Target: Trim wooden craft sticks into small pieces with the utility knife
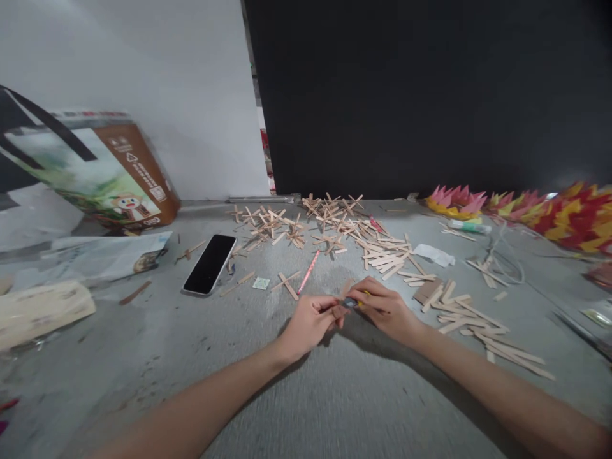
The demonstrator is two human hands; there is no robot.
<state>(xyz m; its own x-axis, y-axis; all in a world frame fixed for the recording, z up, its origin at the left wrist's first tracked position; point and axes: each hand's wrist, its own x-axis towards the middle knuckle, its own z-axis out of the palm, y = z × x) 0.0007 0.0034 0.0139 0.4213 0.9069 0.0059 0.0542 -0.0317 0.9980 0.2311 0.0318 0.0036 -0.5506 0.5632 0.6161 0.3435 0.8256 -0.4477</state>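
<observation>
A: Head view, looking down on a grey floor (335,395). Both hands meet just ahead of centre. What have they got?

B: The left hand (308,322) and right hand (385,309) are pinched together on a small dark-and-yellow object (354,301), possibly a cutter or a glue nozzle; it is too small and blurred to name. Fingers of both hands are curled closed around it, and a thin wooden stick may lie between them, though I cannot tell.

A: And the material around them?

B: At 12 o'clock from the hands, against the black panel (430,95), lies a heap of stick crosses (329,217), already joined in pairs. One single cross (288,284) lies at 10 o'clock, next to a pink pencil (308,271). At 3 o'clock there is a spread of loose sticks (473,322), not yet joined, and another pile (387,255) at 1 o'clock.

A: So how far along?

B: Judging by the piles, a good many crosses are made, and plenty of plain sticks remain.

A: Anything else?

B: A phone (209,264) face up at 10 o'clock, a printed bag (95,172) beyond it, and red-and-yellow paper flowers (549,213) at 2 o'clock.
</observation>
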